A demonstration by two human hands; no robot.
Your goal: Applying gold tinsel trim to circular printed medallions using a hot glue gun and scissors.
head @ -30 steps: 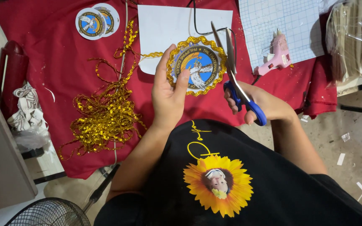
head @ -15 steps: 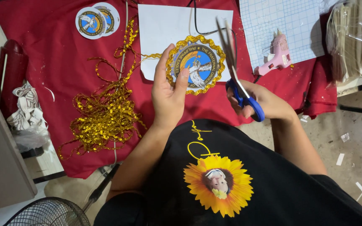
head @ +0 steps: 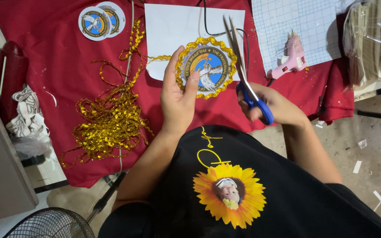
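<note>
Round badge: round badge, blue printed centre with a gold braid rim, held up over the red cloth in the middle of the scene, in front of a white sheet.
Left hand: left hand grips the badge's left edge, thumb pressed on its face, fingers curled behind.
Right hand: right hand is closed through the blue handles of the scissors; the blades stand slightly apart, tips pointing far, just at the badge's right rim.
Step in hand: judged to be trimming the braid at the rim.
Next move calls for: lining the blades on the braid without nicking the print.
Surroundings: loose gold braid heaped to the left; two untrimmed badges far left; pink glue gun on a grid mat to the right.
</note>
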